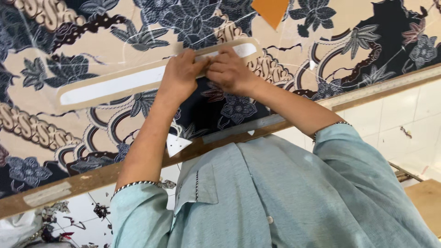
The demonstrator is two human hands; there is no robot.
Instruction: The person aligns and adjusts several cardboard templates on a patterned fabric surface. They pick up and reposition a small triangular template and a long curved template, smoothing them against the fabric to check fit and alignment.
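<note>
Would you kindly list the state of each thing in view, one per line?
Long pattern strip: flat on the cloth, under both hands.
Printed cloth: spread flat over the table.
Orange card: lying on the cloth, apart.
Left hand: pressing the strip.
Right hand: fingertips on the strip.

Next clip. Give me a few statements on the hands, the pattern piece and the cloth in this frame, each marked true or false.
1. Both hands rest on the long pattern piece. True.
2. The left hand and right hand are far apart. False: they meet, fingers touching.
3. The printed cloth is plain white. False: it is beige and dark with flowers.
4. An orange piece lies at the top edge. True.
5. The person wears long sleeves to the wrist. False: the sleeves stop near the elbow.
</note>
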